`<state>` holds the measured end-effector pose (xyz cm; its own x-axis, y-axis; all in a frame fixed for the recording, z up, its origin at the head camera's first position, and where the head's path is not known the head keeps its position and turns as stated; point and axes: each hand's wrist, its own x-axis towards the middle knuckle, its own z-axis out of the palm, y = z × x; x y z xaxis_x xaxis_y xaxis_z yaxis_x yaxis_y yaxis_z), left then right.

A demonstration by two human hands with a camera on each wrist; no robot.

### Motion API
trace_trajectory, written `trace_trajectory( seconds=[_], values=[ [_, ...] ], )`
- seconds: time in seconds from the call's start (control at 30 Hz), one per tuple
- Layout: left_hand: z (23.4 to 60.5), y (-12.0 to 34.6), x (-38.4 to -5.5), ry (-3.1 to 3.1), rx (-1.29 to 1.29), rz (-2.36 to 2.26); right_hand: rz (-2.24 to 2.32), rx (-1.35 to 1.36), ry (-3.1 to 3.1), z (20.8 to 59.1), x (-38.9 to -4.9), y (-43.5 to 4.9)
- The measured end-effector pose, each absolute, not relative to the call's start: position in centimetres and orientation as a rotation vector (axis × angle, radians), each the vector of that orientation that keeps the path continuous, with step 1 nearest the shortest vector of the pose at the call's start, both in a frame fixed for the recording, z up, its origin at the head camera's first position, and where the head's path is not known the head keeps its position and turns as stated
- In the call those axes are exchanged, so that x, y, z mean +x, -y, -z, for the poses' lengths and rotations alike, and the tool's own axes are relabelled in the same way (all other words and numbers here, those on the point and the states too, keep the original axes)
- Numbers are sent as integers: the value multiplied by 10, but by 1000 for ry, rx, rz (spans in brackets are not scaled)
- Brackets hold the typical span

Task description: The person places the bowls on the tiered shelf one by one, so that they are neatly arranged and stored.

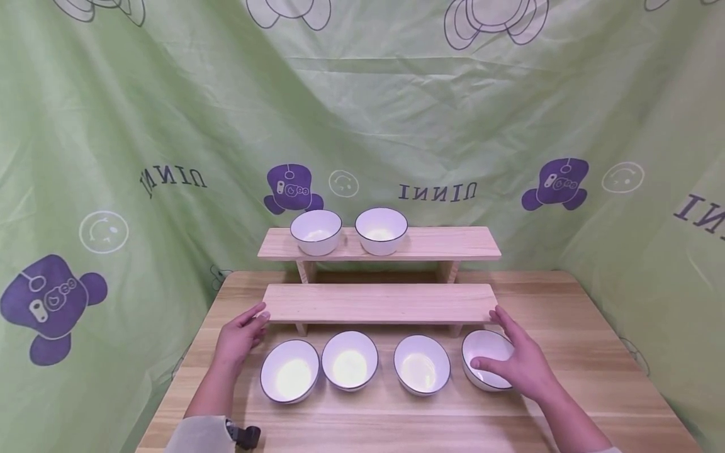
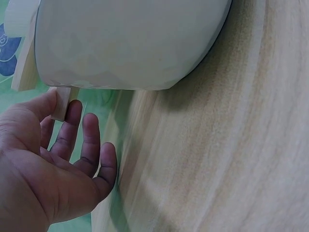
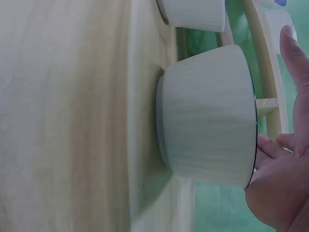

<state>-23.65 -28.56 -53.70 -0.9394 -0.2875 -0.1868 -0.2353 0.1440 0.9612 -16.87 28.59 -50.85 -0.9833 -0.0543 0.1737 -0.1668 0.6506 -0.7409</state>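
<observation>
Here, left grip pinching lower shelf, right grip spread at its right edge, gap between middle bowls.

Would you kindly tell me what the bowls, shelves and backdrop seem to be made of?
Bowls: likely glazed ceramic or enamel, from their glossy white insides and dark rims. Shelves: apparently unvarnished wood, pale and matte with faint grain. Backdrop: probably fabric, slightly sheeny, with creases and folds.

Six o'clock from the low wooden shelf stand four round white bowls; at twelve, two others top the high wooden shelf.
</observation>
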Motion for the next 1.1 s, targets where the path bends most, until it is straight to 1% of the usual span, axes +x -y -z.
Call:
trace_trajectory(
  seconds=[0.5, 0.83, 1.1],
  values=[
    [534, 287, -237, 2349, 530, 1962, -1112, 137, 2786, 523, -155, -296],
    [535, 286, -237, 2349, 534, 1968, -1093, 236, 2795, 532, -149, -300],
    [534, 286, -236, 2353, 535, 1961, -1114, 231, 2813, 542, -146, -303]
  ],
)
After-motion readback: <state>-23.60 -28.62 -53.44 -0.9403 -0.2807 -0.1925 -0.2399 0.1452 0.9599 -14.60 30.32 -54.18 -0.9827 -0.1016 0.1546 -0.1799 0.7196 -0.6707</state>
